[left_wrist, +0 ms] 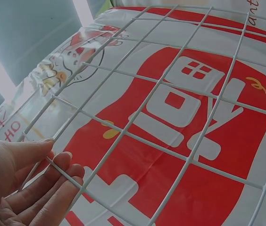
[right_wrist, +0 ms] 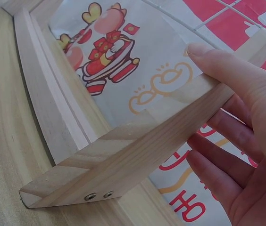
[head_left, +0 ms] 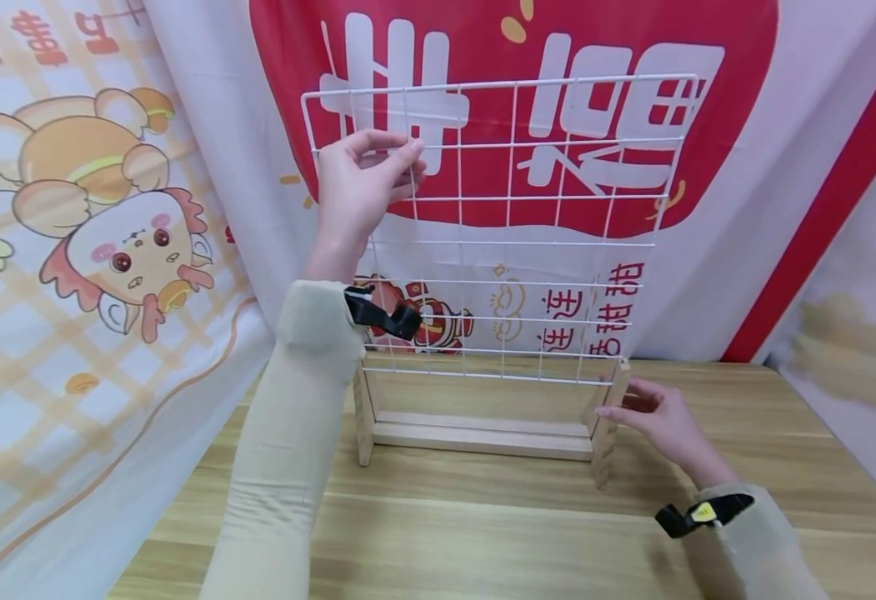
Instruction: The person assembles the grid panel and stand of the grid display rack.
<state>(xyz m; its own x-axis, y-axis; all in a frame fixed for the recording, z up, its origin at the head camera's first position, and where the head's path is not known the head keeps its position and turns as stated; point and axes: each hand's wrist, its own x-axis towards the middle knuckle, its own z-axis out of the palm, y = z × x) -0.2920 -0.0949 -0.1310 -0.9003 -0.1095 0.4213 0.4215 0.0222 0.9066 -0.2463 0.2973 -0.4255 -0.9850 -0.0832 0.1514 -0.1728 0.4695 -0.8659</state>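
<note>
Behind everything on my feed hangs a printed cloth (head_left: 498,42), and below it spreads the wood-grain surface (head_left: 438,517). Next in size comes the white wire grid (head_left: 508,197), standing up with its lower edge between the tops of the wooden stand (head_left: 483,442), whose long axis runs left to right. I have the left hand (head_left: 366,179) pinching a wire at the grid's upper left, thumb opposed to fingers. My right hand (head_left: 658,421) grips the stand's right upright (head_left: 608,425), thumb across it and fingers beyond. I judge that the coming move turns on the grid's bottom edge against the uprights: it lies well below the left hand, with the right hand nearer. Whether it is seated, I cannot tell.
</note>
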